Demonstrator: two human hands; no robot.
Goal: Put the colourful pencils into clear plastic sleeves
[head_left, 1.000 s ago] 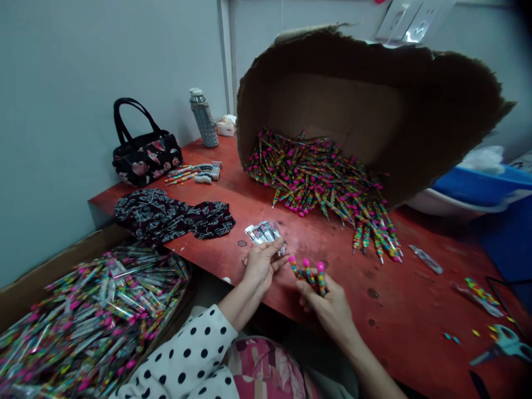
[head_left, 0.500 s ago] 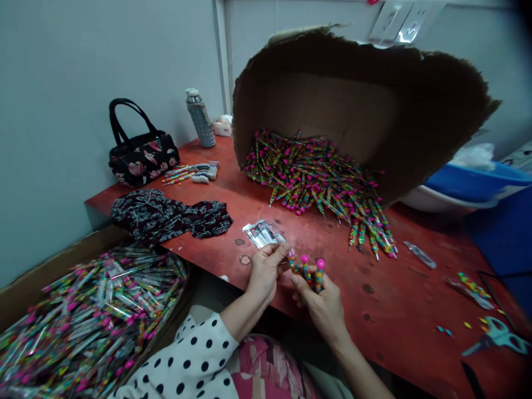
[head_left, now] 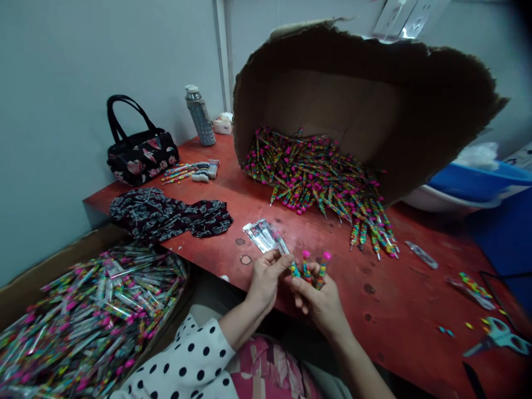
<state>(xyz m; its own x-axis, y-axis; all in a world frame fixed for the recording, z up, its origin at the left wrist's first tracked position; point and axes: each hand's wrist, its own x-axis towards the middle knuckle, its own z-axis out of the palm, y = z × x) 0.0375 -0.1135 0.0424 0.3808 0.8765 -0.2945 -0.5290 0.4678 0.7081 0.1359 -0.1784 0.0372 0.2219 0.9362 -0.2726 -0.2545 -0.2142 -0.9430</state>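
Logging from my remote seat on the head camera, largest items first. The red table (head_left: 409, 327) is scuffed and worn. A cardboard box (head_left: 357, 94) lies tipped on its side on it, with a torn rim and its mouth toward the person. A loose heap of pens (head_left: 320, 188), with beaded multicoloured barrels and pink tips, spills from the box onto the tabletop. Below the table's left edge, a carton (head_left: 25, 293) is packed with sleeved pens (head_left: 91, 321), each in clear plastic, lying at mixed angles. Beyond the box on the right, a white basin (head_left: 432, 200) carries a blue item (head_left: 469, 185); I cannot tell what it is.

Against the wall stand a floral handbag (head_left: 141, 155) and a grey flask (head_left: 200, 117), both closed. A dark patterned cloth (head_left: 166, 213) lies flat in front of them. Teal-handled scissors (head_left: 499, 339) rest at the table's right end.

At the table's front edge, the right hand (head_left: 320, 302) has its fingers closed around three pens (head_left: 313, 269), held near upright with pink tips up. The left hand (head_left: 266, 282) sits just beside it, thumb and fingers pinched together on the end of a small bundle of sleeves (head_left: 264, 235), which reaches out over the tabletop.
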